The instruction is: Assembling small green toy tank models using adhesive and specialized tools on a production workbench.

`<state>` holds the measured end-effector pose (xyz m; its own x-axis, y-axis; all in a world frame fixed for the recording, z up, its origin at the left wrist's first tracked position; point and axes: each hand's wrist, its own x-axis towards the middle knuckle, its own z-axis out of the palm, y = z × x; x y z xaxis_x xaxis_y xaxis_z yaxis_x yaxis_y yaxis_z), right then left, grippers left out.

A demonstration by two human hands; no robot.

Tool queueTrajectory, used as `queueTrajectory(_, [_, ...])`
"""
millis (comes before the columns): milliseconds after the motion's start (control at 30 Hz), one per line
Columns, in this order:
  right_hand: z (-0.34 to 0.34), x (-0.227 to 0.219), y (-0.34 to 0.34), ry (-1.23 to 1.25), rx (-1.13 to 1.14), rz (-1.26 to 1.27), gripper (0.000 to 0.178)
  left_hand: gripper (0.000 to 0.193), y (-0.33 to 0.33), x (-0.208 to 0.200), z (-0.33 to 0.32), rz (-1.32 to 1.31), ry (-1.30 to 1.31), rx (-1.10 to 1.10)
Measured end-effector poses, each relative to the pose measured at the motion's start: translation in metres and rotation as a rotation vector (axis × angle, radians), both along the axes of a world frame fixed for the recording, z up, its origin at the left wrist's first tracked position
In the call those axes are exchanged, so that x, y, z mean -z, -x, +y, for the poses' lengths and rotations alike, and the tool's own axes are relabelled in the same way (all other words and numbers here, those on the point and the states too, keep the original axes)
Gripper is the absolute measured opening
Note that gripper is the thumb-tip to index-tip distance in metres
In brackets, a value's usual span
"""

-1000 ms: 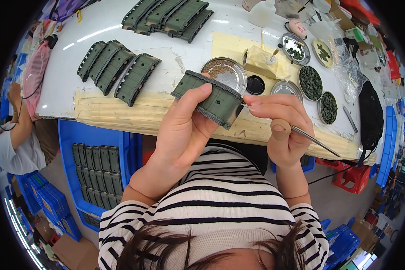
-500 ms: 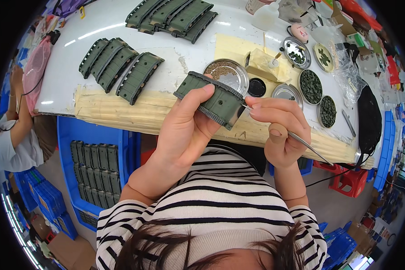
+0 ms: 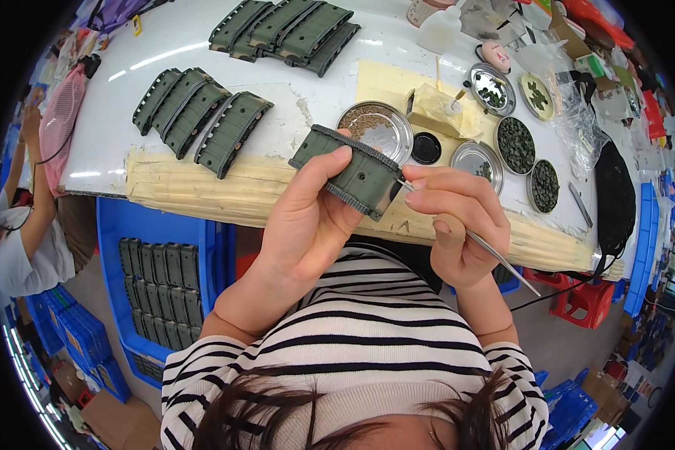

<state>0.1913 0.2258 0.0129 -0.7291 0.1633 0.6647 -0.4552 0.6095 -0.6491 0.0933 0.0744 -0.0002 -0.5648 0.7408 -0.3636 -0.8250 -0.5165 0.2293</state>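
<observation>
My left hand [image 3: 307,206] is closed around a curved green camouflage plastic part [image 3: 361,177] with toothed dark edges and a small round hole. It holds the part tilted over the table's front edge, thumb across the near face. In my right hand [image 3: 461,217] is a slim metal tool [image 3: 502,259], gripped like a pen. Its tip meets the right end of the part, and its back end sticks out below the hand. Whether the tip holds a tiny piece cannot be made out. Several similar green parts [image 3: 232,131] lie on the table at the left, more [image 3: 307,34] at the back.
Round dishes of small dark green pieces [image 3: 516,144] and a dish of brown bits [image 3: 371,120] stand beyond my hands. A black cap [image 3: 427,148], a wrapped block [image 3: 435,109] and tweezers [image 3: 580,204] lie nearby. A blue crate [image 3: 112,262] of green parts is lower left; another person's arm [image 3: 31,165] is far left.
My right hand has shifted slightly left and down, and the tool's back end has swung down. The part stays in my left hand, almost unmoved.
</observation>
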Motion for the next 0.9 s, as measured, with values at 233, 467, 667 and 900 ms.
queueTrajectory(233, [-0.001, 0.0, 0.0, -0.03, 0.009, 0.033, 0.013, 0.026, 0.0, 0.003, -0.001, -0.043, -0.04, 0.013])
queueTrajectory(467, [-0.005, 0.002, -0.005, -0.027, 0.051, 0.054, 0.013, 0.027, -0.004, 0.007, 0.001, -0.003, -0.088, 0.007])
queueTrajectory(667, [-0.004, -0.002, -0.007, -0.037, 0.037, 0.032, 0.016, 0.028, -0.007, 0.004, 0.003, 0.069, 0.003, 0.011])
queueTrajectory(900, [-0.003, 0.004, -0.011, 0.031, -0.049, 0.057, 0.023, 0.031, -0.003, -0.002, 0.001, 0.101, 0.051, 0.039])
